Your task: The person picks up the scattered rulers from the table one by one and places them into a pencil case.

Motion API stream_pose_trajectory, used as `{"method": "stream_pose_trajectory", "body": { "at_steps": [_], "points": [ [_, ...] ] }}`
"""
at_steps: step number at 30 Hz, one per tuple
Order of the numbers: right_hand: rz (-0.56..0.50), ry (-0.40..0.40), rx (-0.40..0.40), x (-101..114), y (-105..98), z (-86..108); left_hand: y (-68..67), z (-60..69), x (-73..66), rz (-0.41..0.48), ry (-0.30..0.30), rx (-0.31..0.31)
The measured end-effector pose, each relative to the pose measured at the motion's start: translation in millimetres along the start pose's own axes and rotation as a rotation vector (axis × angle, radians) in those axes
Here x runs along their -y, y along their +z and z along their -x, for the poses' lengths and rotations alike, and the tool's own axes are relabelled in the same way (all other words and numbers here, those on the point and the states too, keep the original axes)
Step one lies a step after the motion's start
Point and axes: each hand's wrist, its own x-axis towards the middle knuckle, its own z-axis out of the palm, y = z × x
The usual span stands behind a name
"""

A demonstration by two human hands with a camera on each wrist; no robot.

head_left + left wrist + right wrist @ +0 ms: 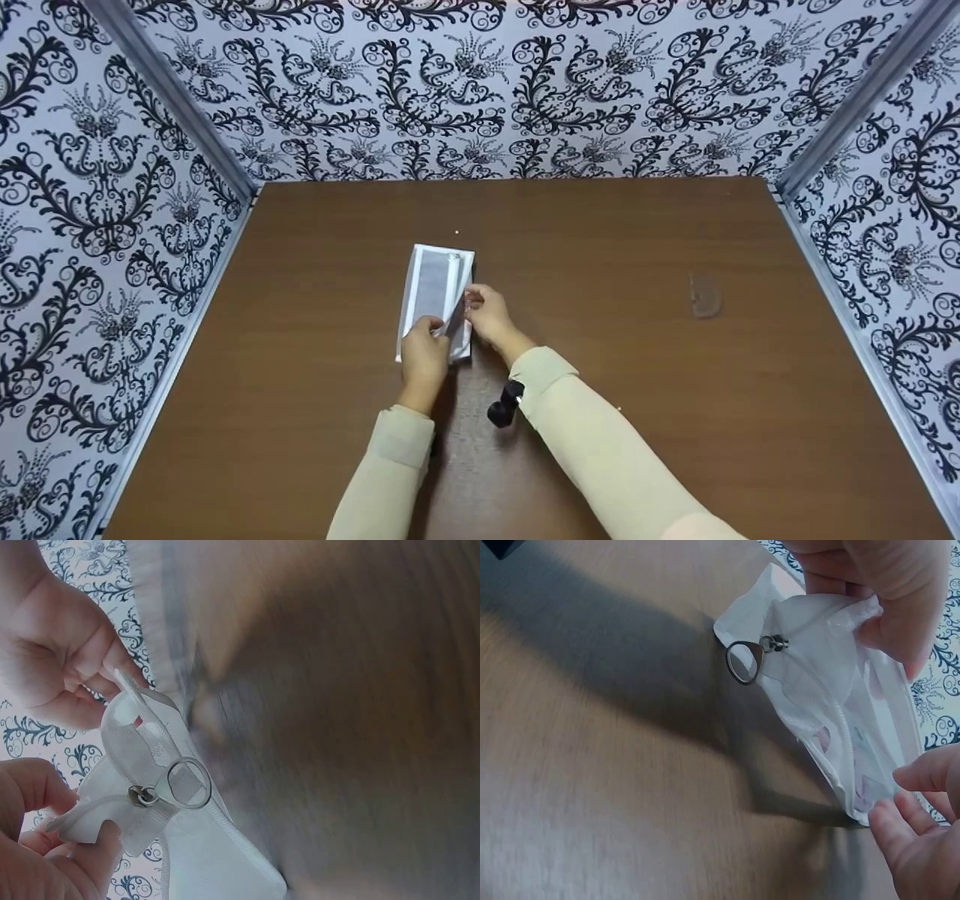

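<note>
A white zip pouch point(433, 289) with a greyish see-through panel lies near the middle of the brown table, one flap of its opening lifted. My left hand point(425, 351) pinches the lifted edge at the near end, by the zip's metal ring pull point(185, 806). On the pouch's right edge, my right hand point(487, 313) grips between thumb and fingers. The right wrist view shows the pouch mouth point(855, 720) parted between both hands. Faint pinkish and greenish patches show inside, too unclear to name.
A transparent plastic piece point(705, 296) lies on the right of the table point(585, 247). Patterned panels point(480, 90) wall the back and both sides. A black device point(504, 405) sits at the right wrist, and a tiny white speck point(457, 232) lies beyond the pouch.
</note>
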Motion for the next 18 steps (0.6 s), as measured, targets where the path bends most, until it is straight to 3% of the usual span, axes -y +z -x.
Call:
{"method": "stream_pose_trajectory", "body": {
  "at_steps": [1,3,6,7,11,18],
  "points": [
    [0.050,-0.010,0.006,20.5,-4.8,6.8,0.1,0.0,-0.4,0.000,-0.001,0.000],
    [0.168,-0.034,0.001,93.4,-16.5,34.2,0.2,0.0,-1.0,0.005,-0.007,0.000],
    [0.305,-0.070,0.001,175.7,-31.2,64.8,0.5,-0.1,-1.4,0.008,-0.023,0.010],
    [0.340,-0.074,0.004,215.7,-37.2,80.9,0.5,-0.1,-1.5,0.009,-0.030,0.015],
    [0.486,-0.091,0.005,254.9,-51.0,95.0,1.0,0.5,-1.6,0.023,-0.051,0.035],
    [0.617,-0.109,0.000,268.6,-70.4,98.0,1.8,0.6,-0.4,0.032,-0.061,0.041]
  ]
}}
